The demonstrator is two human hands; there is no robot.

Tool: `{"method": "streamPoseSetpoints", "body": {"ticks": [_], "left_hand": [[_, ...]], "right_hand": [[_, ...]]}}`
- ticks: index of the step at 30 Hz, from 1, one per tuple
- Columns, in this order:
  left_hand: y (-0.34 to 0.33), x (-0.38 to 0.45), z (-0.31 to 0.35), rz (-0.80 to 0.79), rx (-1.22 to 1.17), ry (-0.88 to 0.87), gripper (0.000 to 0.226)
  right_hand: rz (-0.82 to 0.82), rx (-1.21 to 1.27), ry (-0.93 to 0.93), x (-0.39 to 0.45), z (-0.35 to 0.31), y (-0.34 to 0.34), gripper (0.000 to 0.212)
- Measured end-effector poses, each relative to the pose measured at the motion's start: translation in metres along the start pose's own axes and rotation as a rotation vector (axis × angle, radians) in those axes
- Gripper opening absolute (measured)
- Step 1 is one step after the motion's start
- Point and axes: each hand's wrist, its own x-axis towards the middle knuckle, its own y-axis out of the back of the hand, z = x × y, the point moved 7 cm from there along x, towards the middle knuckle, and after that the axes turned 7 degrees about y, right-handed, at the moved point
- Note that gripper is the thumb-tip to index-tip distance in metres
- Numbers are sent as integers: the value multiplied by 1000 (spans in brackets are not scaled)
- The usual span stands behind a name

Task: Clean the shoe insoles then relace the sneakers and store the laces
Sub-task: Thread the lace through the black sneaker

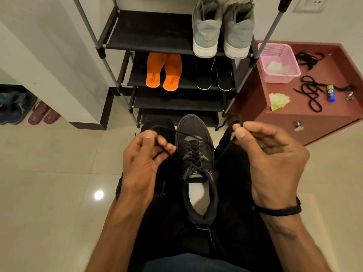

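The relacing step seems nearly finished: the black sneaker [197, 154] lies on the person's lap below the shoe rack [172, 75], the left hand [143, 160] and right hand [269, 154] each pinch one end of the black lace [193, 154] between thumb and fingers, so next probably comes pulling both ends tight and tying them.

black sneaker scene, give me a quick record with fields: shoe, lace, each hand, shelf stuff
shoe: black sneaker on lap, toe pointing away
lace: black lace crisscrossed through the eyelets, both ends pulled outward
left hand: left hand pinches one end
right hand: right hand pinches the other end
shelf: grey sneakers above orange insoles
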Motion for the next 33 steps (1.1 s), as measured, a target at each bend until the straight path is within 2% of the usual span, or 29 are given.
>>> {"method": "streamPoseSetpoints", "body": {"ticks": [2,4,5,8,9,11,13,14,15,16,17,20,23,26,29,33], "left_hand": [[8,0,-4,-17,-161,73,23],[16,0,-8,-5,-87,94,19],[20,0,-10,14,55,71,18],[10,-6,-5,37,696,-51,15],[2,-7,-7,-1,873,-66,29],[-9,-6,-19,-125,1096,-31,73],[-15,-4,-34,-179,1324,-66,100],[-16,-2,-36,-156,1418,-99,101],[-14,0,-37,-112,1481,-131,96],[-14,1,-36,-78,1519,-162,88],[-15,1,-34,-50,1549,-187,79],[-13,-1,-28,14,1632,-260,42],[-4,2,-28,-124,1622,-231,58],[7,11,-24,-307,1362,-93,62],[11,18,-22,-361,1227,-56,57],[21,23,-17,-360,1200,-45,46]], "right_hand": [[49,85,-83,2,9,12,25],[41,205,-205,1,21,21,33],[24,259,-264,-1,26,22,35],[-28,372,-419,-13,39,14,28],[-66,336,-444,-18,42,9,27],[-211,109,-405,-28,46,-3,27],[-442,-359,-203,-36,48,-15,15],[-571,-585,-113,-42,52,-23,20],[-674,-768,-65,-49,59,-29,35],[-728,-889,-52,-53,65,-33,45],[-726,-987,-27,-55,67,-34,48],[-712,-1134,98,-52,63,-34,36],[-828,-1060,124,-41,64,-26,46],[-933,-742,14,-26,61,-17,45],[-1048,-619,-8,-20,61,-21,29],[-1055,-639,13,-1,62,-16,29]]}}
